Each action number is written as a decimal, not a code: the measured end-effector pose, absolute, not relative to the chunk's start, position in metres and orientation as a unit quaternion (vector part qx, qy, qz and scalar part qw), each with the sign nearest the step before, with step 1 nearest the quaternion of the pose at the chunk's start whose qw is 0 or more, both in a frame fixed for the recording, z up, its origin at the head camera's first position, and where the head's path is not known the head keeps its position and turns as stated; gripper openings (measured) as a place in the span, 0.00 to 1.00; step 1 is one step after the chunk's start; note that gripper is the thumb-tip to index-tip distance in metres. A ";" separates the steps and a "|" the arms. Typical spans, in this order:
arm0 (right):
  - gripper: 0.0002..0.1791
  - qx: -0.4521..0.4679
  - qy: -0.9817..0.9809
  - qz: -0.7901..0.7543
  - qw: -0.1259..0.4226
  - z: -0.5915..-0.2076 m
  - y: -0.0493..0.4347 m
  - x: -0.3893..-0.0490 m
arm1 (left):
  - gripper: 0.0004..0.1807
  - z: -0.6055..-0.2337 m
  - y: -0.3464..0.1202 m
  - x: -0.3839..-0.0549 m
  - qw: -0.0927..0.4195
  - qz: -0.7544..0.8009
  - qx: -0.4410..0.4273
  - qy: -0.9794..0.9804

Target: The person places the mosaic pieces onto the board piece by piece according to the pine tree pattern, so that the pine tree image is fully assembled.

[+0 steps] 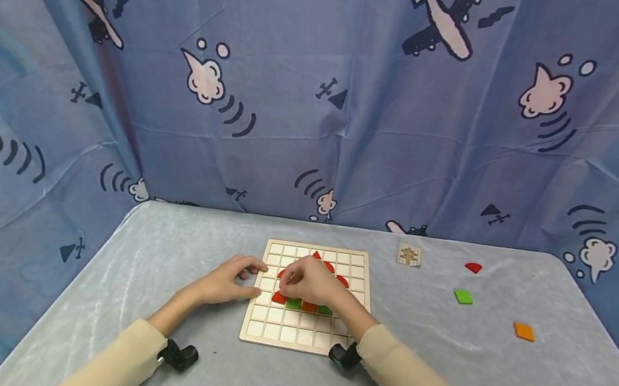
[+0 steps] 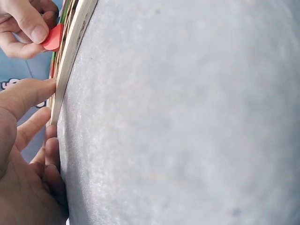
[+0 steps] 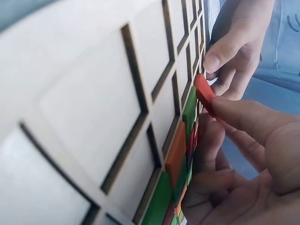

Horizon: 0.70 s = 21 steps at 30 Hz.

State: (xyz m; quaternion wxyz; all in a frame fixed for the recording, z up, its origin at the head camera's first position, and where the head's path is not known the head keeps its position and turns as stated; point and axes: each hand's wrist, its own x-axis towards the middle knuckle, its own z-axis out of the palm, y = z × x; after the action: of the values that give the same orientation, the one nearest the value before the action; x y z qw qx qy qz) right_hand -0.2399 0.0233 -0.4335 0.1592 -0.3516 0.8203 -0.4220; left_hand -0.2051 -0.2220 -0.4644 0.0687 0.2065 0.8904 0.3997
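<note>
A wooden grid board (image 1: 288,334) lies on the table before me. My right hand (image 1: 312,281) pinches a red quarter-round piece (image 3: 204,93) between thumb and finger, tilted at the end of a tile row. In that row sit a green tile (image 3: 190,110), an orange tile (image 3: 176,147) and another green tile (image 3: 157,204). Further up the board are red pieces (image 1: 342,281), partly covered by the right hand. The left hand (image 1: 227,280) rests at the board's left edge; its thumb and fingertips touch the rim in the left wrist view.
To the right of the board lie a small pattern card (image 1: 409,255), a red quarter-round piece (image 1: 473,267), a green square tile (image 1: 463,297) and an orange square tile (image 1: 524,331). A blue printed curtain (image 1: 268,145) hangs behind the table.
</note>
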 end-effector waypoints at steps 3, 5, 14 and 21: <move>0.07 -0.350 0.825 -0.414 0.159 -0.435 0.024 -0.240 | 0.25 -0.464 -0.222 -0.205 0.068 0.399 0.208 0.890; 0.07 -0.350 0.827 -0.410 0.158 -0.435 0.024 -0.240 | 0.24 -0.464 -0.223 -0.205 0.066 0.398 0.211 0.890; 0.08 -0.345 0.833 -0.404 0.157 -0.435 0.024 -0.239 | 0.24 -0.464 -0.222 -0.204 0.064 0.399 0.209 0.890; 0.08 -0.344 0.829 -0.412 0.156 -0.433 0.024 -0.239 | 0.24 -0.463 -0.221 -0.204 0.068 0.399 0.206 0.891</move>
State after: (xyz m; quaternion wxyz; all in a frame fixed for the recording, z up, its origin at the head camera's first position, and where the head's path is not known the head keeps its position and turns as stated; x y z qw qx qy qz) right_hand -0.2386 0.0242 -0.4334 0.1557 -0.3436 0.8294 -0.4120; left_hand -0.2040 -0.2213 -0.4628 0.0676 0.2060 0.8910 0.3989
